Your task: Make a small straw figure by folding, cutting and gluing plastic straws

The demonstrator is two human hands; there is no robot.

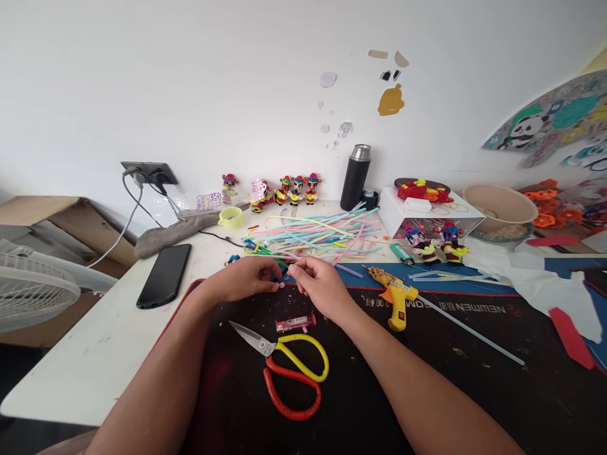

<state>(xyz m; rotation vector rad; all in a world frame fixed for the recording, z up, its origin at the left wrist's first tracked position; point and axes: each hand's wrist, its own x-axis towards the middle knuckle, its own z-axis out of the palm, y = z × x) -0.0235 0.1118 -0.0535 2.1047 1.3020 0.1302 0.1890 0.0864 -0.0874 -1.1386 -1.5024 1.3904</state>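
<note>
left hand (237,278): bare | right hand (325,292): bare | left forearm (173,360): bare, tapering to wrist | right forearm (403,373): bare, likewise tapering

Bare left hand (251,278) and right hand (320,285) nearly meet at the far edge of the black, blue-banded mat (436,392), left one by its far left corner; anything gripped too small to tell. Toward mat's near edge: pink plastic lighter (294,323), then steel scissors (271,363), one handle yellow, one red. Yellow plastic glue gun (401,303) right of hands. Loose pile of thin pastel stems (308,234) along white desk's (90,360) far side; black rectangular phone (164,276) near desk's left edge.
</note>
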